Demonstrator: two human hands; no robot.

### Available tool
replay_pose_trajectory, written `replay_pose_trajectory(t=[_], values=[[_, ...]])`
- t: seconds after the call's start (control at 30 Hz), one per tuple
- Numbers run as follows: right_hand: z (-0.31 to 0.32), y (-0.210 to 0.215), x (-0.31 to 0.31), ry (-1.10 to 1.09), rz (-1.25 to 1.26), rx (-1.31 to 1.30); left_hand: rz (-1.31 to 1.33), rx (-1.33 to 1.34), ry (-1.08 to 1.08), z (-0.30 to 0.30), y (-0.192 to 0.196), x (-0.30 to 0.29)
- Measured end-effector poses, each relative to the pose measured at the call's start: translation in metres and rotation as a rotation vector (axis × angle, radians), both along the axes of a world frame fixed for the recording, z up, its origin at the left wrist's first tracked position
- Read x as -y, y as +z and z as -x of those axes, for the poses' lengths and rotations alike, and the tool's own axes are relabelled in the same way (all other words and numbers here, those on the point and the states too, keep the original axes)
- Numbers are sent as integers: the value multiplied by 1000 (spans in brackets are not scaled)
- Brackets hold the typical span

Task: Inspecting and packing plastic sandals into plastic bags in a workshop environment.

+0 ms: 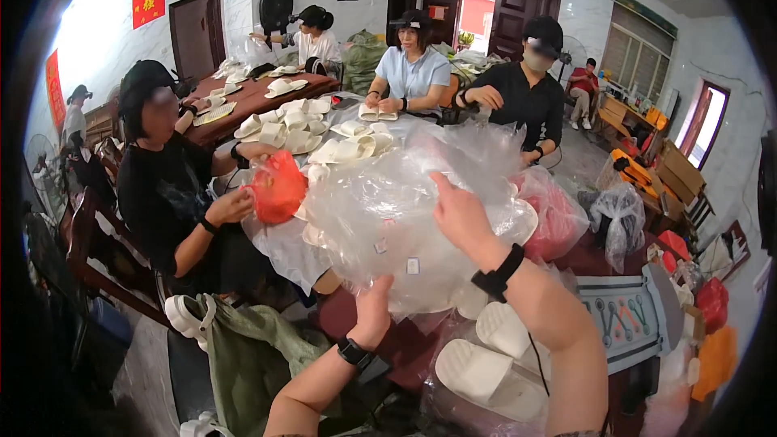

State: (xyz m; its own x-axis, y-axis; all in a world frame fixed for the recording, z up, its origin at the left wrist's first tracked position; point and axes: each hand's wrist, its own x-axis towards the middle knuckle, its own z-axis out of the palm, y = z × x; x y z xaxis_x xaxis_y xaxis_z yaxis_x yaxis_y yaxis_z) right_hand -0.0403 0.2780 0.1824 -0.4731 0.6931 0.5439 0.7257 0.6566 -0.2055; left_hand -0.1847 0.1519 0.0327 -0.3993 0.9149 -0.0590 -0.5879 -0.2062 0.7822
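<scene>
Clear, crinkly plastic bag [405,210], one big one, is held up over the desk [409,340] by two hands. Left hand [374,314] pinches its bottom edge; right hand [460,212] has its grip closed on the top. It looks shiny and puffy. Two white slippers [494,356] lie below. One person beside holds one red bag [277,186].

The person's left hand [374,313] rises from the lower edge, its grip pinched on the bottom of the clear plastic bag [405,194]. The right hand [461,214] reaches higher, fingers closed on the bag's upper right side. Both wrists wear black bands.
</scene>
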Motion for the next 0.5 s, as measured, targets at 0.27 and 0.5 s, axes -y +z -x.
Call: replay_pose_trajectory(t=[0.27,0.5], values=[[38,-17,53,256,519,-254,-170,13,-155,-18,0,23],[30,-15,74,501,1066,-494,-168,-310,-51,-23,14,22]])
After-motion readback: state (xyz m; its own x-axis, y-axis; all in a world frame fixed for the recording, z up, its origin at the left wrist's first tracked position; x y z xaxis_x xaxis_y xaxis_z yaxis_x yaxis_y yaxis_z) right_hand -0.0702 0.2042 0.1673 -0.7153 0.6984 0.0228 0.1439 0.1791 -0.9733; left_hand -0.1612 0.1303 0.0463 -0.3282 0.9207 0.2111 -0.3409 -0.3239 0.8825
